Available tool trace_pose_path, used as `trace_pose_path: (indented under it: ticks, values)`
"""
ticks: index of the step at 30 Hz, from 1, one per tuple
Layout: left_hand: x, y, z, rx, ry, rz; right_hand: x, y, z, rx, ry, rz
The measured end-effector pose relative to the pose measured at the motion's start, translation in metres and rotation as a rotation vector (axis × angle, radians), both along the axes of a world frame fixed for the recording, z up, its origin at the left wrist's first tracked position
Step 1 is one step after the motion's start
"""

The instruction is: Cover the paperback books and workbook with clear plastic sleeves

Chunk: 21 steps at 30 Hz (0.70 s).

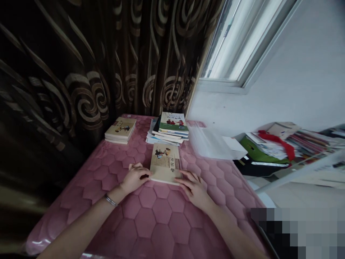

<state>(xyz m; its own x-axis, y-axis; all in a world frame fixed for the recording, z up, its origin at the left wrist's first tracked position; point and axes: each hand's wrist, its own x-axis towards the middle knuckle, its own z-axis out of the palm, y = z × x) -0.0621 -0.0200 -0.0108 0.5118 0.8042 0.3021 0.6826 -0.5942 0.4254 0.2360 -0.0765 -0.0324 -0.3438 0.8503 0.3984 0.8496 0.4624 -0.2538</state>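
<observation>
A beige paperback book [165, 163] with small drawn figures and dark printed characters on its cover lies flat on the pink quilted surface in front of me. My left hand [136, 177] is at its near left corner, fingers curled and thumb against the edge. On the opposite side, my right hand [192, 185] has its fingertips on the near right edge of the book. Between them the two hands hold it by its sides. Just beyond it stands a stack of books and papers [172, 127], topped by a white and green book.
A short pile of similar beige books [120, 130] lies at the back left, by the dark patterned curtain [134, 64]. Clear plastic wrapping [210, 142] is at the right edge. Further right, a shelf [302, 172] carries papers, a green item and a red cloth.
</observation>
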Motion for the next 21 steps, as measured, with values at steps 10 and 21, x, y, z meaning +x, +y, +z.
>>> trace_pose_path:
  ticks: [10,21]
  values:
    - [0.03,-0.017,0.009,0.034,0.048,0.007,-0.031,-0.004,0.013,0.013,0.011,-0.073]
    - [0.047,-0.012,0.008,0.089,0.096,-0.007,-0.062,0.008,0.014,0.041,-0.006,-0.113]
